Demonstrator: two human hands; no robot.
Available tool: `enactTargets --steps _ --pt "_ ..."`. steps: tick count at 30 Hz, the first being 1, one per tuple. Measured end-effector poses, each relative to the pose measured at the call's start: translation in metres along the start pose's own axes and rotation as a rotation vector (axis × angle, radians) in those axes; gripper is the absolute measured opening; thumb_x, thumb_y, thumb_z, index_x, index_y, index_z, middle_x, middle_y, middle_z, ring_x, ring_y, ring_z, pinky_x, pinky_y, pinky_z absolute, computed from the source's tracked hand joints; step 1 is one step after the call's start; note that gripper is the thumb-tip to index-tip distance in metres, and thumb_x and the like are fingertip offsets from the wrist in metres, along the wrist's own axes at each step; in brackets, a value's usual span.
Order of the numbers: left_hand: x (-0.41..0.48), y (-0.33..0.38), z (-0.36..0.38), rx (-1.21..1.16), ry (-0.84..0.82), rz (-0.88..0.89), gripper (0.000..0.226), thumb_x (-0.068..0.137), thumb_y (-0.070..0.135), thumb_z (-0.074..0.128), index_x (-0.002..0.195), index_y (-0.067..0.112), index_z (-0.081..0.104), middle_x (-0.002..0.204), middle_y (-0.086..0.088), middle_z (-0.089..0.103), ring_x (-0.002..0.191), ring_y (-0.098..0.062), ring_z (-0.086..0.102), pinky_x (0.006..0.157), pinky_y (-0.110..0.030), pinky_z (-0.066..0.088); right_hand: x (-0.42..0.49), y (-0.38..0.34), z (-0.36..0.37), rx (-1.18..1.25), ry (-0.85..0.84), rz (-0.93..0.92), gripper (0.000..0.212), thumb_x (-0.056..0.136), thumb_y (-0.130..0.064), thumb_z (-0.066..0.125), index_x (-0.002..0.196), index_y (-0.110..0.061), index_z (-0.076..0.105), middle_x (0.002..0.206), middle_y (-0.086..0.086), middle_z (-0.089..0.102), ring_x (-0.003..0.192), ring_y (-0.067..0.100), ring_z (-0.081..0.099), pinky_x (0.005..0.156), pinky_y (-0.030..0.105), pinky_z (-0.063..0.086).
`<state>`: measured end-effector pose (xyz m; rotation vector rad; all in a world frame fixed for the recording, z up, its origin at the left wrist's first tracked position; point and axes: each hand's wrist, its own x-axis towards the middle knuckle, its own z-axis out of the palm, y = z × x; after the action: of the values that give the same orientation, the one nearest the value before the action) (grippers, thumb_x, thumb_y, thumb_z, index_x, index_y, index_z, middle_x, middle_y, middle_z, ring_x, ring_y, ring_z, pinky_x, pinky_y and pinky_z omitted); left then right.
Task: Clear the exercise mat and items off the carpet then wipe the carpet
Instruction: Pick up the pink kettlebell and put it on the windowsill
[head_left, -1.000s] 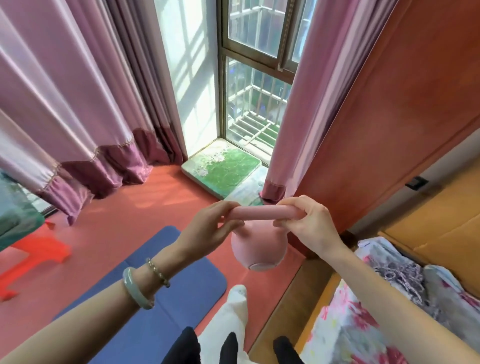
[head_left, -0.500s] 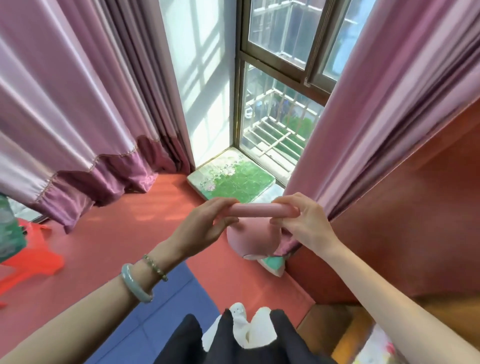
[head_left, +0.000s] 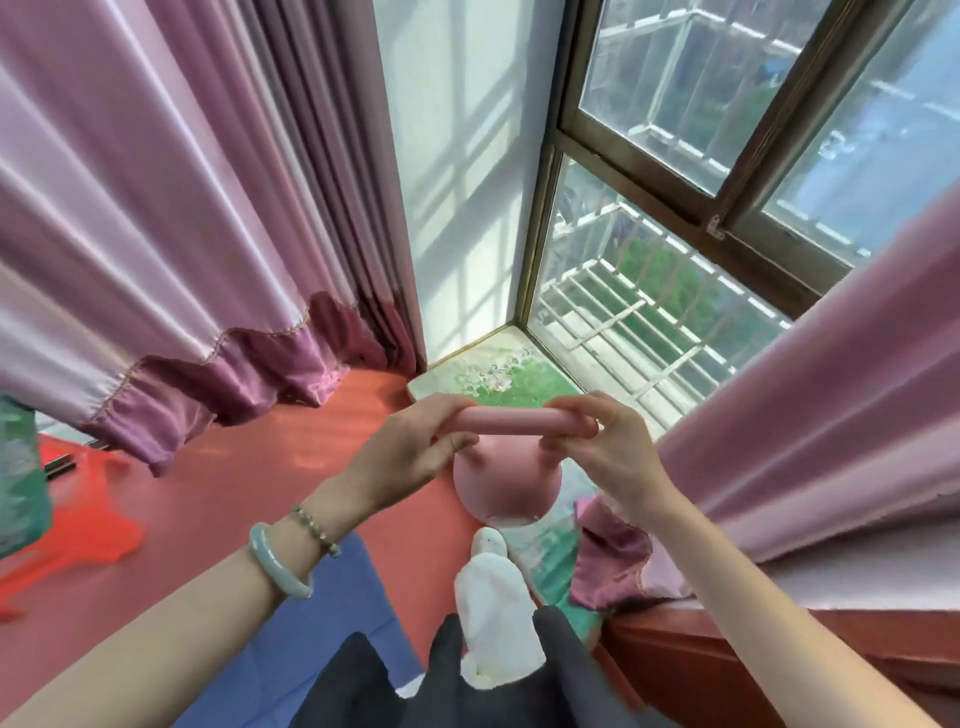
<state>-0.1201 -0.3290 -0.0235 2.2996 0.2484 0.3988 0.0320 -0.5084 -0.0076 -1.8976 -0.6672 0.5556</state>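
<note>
A pink kettlebell (head_left: 506, 480) hangs in the air in front of me, above the red carpet (head_left: 249, 478). My left hand (head_left: 410, 452) grips the left end of its handle and my right hand (head_left: 605, 449) grips the right end. The blue exercise mat (head_left: 332, 618) lies on the carpet below my left forearm, partly hidden by my arm and legs. My white-socked foot (head_left: 493, 582) stands at the mat's right edge, near a green patterned sill (head_left: 514, 379).
Pink curtains (head_left: 171, 249) hang at the left and right. A window (head_left: 675, 218) with outside bars fills the corner ahead. A red plastic stool (head_left: 88, 519) stands at the left. A reddish wooden panel (head_left: 717, 665) runs along the lower right.
I have stepped closer to the window corner, carrying the kettlebell with both hands. The view has swung left, so the bed and wooden wardrobe have left the frame.
</note>
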Motion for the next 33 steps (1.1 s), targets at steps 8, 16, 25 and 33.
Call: enactTargets --steps 8,16,25,33 --pt "0.105 -0.068 -0.022 -0.018 -0.079 -0.078 0.041 0.086 0.042 0.051 0.115 0.015 0.059 0.099 0.02 0.056 0.09 0.001 0.053 0.08 -0.013 0.042 0.128 0.002 0.014 -0.088 0.003 -0.01 0.044 0.058 -0.002 0.083 0.084 -0.034 0.069 0.085 0.0 0.063 0.078 0.004 0.058 0.07 0.01 0.041" --pt "0.214 -0.142 -0.052 -0.033 -0.2 -0.063 0.045 0.083 0.044 0.051 0.113 0.012 0.059 0.104 0.015 0.056 0.095 0.008 0.047 0.083 0.0 0.031 0.237 0.001 0.039 -0.179 0.085 0.057 0.039 0.055 -0.005 0.084 0.09 -0.02 0.075 0.076 -0.014 0.058 0.073 -0.007 0.055 0.066 0.01 0.037" --pt "0.348 -0.267 -0.071 -0.05 -0.475 0.027 0.027 0.09 0.017 0.06 0.116 0.015 0.056 0.106 0.009 0.057 0.094 0.002 0.05 0.085 -0.008 0.037 0.355 0.02 0.097 -0.219 0.287 0.264 0.039 0.057 -0.01 0.083 0.093 -0.021 0.075 0.072 -0.014 0.053 0.072 0.013 0.055 0.064 0.014 0.036" --pt "0.453 -0.352 -0.029 0.061 -0.646 0.088 0.03 0.09 0.018 0.062 0.118 0.008 0.054 0.109 -0.005 0.062 0.098 -0.019 0.058 0.081 -0.018 0.038 0.447 0.082 0.117 -0.195 0.345 0.377 0.042 0.062 -0.012 0.083 0.102 -0.019 0.073 0.087 0.002 0.062 0.083 0.02 0.056 0.069 0.019 0.036"
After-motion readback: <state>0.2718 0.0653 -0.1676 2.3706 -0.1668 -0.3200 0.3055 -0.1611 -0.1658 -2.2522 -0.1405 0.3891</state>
